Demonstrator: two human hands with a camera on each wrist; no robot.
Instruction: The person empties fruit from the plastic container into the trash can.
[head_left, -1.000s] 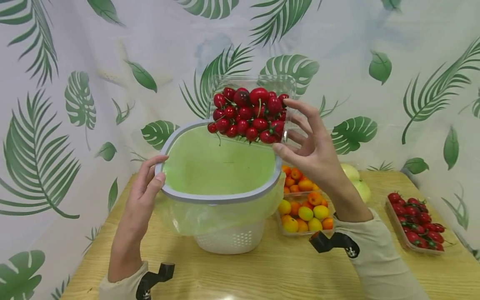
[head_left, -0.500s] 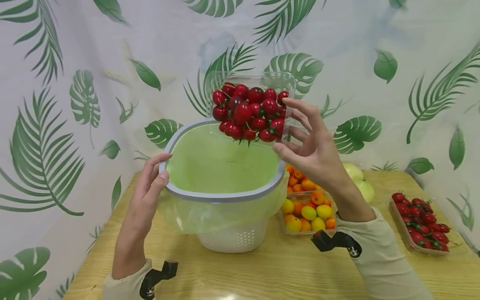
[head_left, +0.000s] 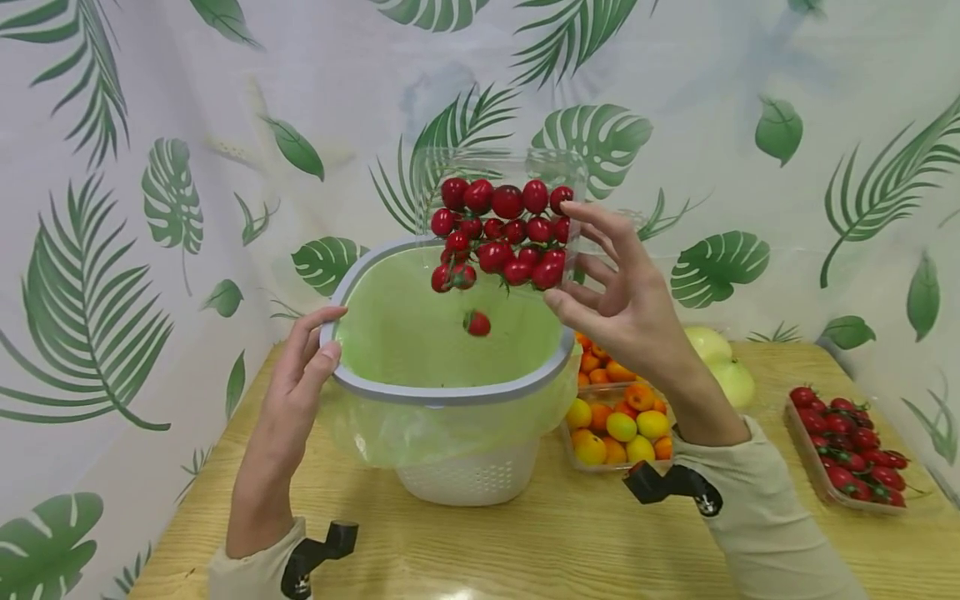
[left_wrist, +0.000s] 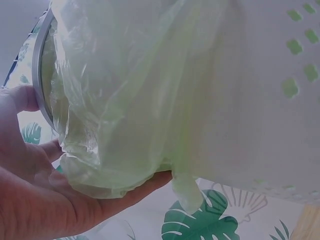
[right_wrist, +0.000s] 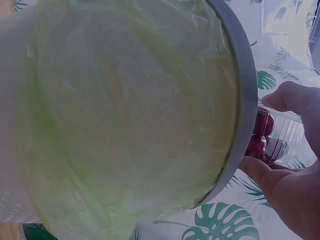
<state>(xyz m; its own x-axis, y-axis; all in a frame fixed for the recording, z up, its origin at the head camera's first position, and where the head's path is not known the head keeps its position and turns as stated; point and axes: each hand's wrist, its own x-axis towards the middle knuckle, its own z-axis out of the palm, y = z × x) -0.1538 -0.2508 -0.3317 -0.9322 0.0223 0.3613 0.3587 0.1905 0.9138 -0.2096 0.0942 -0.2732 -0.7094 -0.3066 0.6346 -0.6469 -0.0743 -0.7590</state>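
While the right hand (head_left: 622,292) tips a clear plastic tray (head_left: 501,218) of cherry tomatoes over the bin (head_left: 450,387), the head view shows one tomato (head_left: 477,323) now loose and dropping toward the green liner (head_left: 420,333); half a second ago all the fruit was packed inside the tray. That suggests the emptying has only just begun, with nearly the whole load left. The fingers pinch the tray's right edge. The left hand (head_left: 300,375) grips the bin's grey rim, thumb over it. On the table sit a tray of orange and yellow fruit (head_left: 618,417) and another tomato tray (head_left: 851,446).

From the left wrist, fingers (left_wrist: 125,192) curl under the liner's bunched overhang (left_wrist: 150,100).

From the right wrist, the thumb (right_wrist: 292,97) and fingers clasp the tray (right_wrist: 272,135) behind the rim (right_wrist: 245,100).
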